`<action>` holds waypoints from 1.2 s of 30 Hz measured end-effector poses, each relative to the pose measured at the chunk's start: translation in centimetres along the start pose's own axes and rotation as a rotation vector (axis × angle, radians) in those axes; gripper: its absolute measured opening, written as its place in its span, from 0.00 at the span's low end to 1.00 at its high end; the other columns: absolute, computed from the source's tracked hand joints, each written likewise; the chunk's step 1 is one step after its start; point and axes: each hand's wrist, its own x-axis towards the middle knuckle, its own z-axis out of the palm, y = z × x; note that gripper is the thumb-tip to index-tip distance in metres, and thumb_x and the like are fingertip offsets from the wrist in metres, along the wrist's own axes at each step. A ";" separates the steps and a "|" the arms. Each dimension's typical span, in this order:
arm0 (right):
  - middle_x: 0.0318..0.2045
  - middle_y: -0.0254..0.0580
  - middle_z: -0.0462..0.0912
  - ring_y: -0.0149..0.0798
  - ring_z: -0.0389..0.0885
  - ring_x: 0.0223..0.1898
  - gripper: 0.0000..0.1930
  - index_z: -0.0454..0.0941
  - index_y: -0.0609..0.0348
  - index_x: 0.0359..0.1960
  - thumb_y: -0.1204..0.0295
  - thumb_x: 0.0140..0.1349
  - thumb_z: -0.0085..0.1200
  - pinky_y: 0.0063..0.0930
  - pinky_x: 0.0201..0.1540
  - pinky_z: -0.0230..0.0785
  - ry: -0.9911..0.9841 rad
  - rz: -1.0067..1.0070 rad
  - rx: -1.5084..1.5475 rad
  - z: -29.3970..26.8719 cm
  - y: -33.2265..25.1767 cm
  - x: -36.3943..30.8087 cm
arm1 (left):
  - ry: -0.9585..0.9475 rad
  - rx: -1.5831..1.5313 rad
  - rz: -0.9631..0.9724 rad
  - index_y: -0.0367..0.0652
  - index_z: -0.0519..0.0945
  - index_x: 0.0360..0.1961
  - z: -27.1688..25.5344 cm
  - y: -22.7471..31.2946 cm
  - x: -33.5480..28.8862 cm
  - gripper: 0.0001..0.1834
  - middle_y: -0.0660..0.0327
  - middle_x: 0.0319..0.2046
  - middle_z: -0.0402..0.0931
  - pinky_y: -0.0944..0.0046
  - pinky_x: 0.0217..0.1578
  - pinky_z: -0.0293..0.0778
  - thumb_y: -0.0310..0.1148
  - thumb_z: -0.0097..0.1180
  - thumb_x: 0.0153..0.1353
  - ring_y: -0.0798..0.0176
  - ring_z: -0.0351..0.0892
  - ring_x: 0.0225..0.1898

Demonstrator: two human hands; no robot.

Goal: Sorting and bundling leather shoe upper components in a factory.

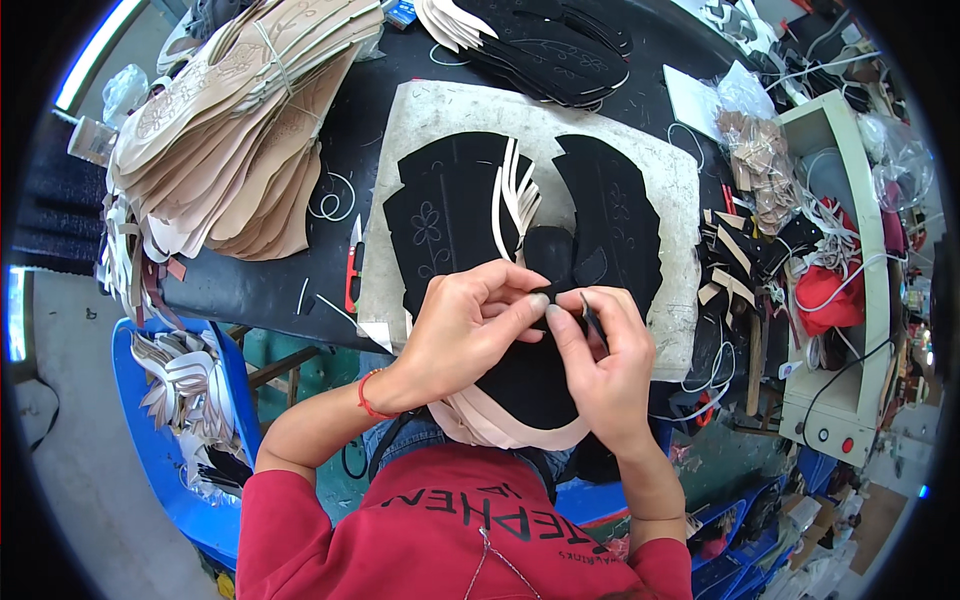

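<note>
My left hand (pixel 460 325) and my right hand (pixel 608 360) meet above the middle of a pale work board. Thumbs and fingers of both are pinched together on the edge of a black, round-ended piece (pixel 550 250), which looks like fabric or leather. A thin dark thing also shows between my right fingers; its kind is unclear. Under and beyond my hands lie a left black panel (pixel 430 210) and a right black panel (pixel 625 215), both stitched with flower outlines. Cream strips (pixel 516 195) lie on the left one. Black material with a cream edge (pixel 500 420) hangs over my lap.
The board (pixel 430 105) rests on a black table. Red-handled scissors (pixel 353 265) lie at its left. A tied stack of beige panels (pixel 230 130) stands far left, more black panels (pixel 540 60) at the back. Offcuts (pixel 735 265) and a pale metal cabinet (pixel 850 370) are right; a blue chair (pixel 150 420) is left.
</note>
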 end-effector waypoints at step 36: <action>0.23 0.25 0.69 0.16 0.63 0.25 0.05 0.71 0.62 0.36 0.74 0.63 0.53 0.12 0.27 0.57 -0.211 0.358 0.446 -1.5 0.7 0.3 | -0.095 0.258 0.041 0.29 0.78 0.38 0.6 0.8 1.3 0.08 0.57 0.33 0.81 0.72 0.37 0.79 0.20 0.53 0.58 0.69 0.81 0.34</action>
